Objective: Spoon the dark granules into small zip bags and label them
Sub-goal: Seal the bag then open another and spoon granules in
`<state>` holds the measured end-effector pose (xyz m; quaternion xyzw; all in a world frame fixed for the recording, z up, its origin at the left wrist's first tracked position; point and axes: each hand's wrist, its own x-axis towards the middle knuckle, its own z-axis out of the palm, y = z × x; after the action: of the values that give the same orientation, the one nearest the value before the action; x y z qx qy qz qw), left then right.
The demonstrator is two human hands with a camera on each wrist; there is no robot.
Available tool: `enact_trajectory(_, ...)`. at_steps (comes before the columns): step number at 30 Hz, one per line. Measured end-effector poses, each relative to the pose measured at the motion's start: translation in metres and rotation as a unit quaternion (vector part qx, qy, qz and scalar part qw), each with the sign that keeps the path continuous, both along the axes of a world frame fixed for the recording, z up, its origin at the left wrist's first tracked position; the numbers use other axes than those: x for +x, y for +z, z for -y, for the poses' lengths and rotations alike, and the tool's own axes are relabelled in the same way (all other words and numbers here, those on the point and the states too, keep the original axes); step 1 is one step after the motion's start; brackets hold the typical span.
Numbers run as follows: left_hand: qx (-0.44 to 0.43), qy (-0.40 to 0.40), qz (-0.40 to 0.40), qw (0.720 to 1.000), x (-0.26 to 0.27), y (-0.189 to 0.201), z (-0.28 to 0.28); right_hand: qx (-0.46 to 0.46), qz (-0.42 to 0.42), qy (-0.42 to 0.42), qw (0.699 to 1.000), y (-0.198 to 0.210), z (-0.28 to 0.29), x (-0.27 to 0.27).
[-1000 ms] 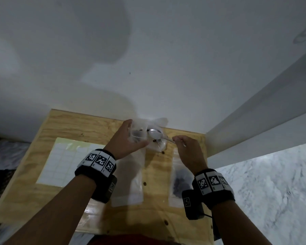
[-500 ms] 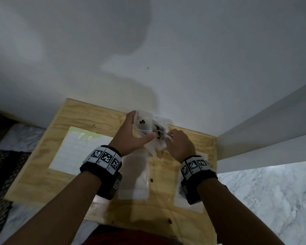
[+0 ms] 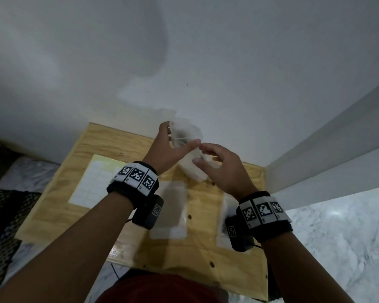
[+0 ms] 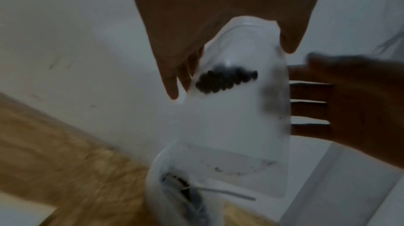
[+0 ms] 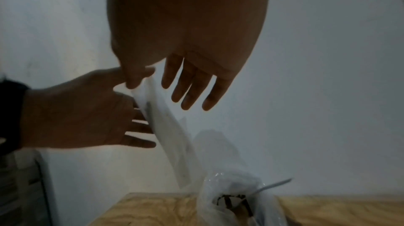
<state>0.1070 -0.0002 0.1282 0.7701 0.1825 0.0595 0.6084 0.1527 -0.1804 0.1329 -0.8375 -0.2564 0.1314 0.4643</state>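
Small zip bag, granules inside: we pinch it in our left hand, above the wooden board. Right hand, fingers spread, just beside the bag.

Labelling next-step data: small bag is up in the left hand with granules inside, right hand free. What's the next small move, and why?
Probably bring the right hand in to pinch the zip edge shut. The left hand holds the small clear zip bag with the dark granules inside; the metal spoon sits in the clear plastic supply bag, fingers free.
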Motion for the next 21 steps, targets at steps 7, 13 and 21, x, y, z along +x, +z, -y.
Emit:
enact_trajectory(7, -0.005, 0.0, 0.054, 0.999, 0.0, 0.04, 0.0, 0.113, 0.043, -0.102, 0.987, 0.026, -0.002, 0.0)
enact_trajectory(13, 0.011, -0.027, 0.134, 0.991, -0.008, 0.071, -0.009, 0.17, -0.003, -0.114, 0.979, 0.047, 0.012, -0.005)
enact_trajectory(21, 0.008, -0.098, 0.172, 0.98, -0.022, 0.088, -0.002, 0.248, 0.007, -0.138, 0.959, 0.074, 0.016, -0.016)
